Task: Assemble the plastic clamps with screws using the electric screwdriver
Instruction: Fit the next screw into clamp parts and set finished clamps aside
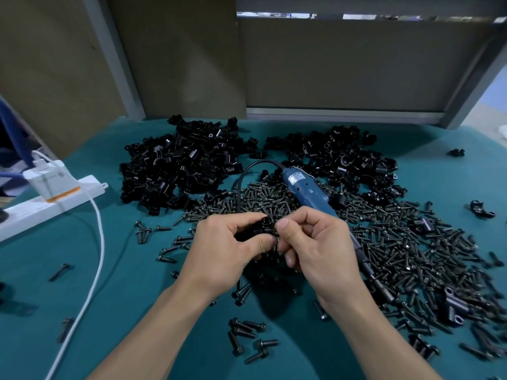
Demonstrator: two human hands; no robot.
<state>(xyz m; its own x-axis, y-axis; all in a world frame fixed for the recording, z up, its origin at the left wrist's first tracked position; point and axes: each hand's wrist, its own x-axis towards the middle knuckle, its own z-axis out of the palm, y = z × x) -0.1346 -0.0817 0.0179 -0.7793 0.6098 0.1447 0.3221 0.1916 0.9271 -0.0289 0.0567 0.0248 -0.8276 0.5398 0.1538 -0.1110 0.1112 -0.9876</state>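
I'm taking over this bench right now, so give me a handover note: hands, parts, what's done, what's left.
Left hand grips a black clamp; right hand pinches what looks like a screw at it.
Electric screwdriver lies unheld on the screw pile; clamp piles behind it.
Done: screw being seated by hand.
Left: drive it with the screwdriver, then the remaining piles.

Clamps, screws, driver
Black clamp piles [181,165] at 11 and 1 o'clock; blue electric screwdriver [307,190] lies across screw heap [411,256]; held clamp [262,227] and screw [272,231] at centre.
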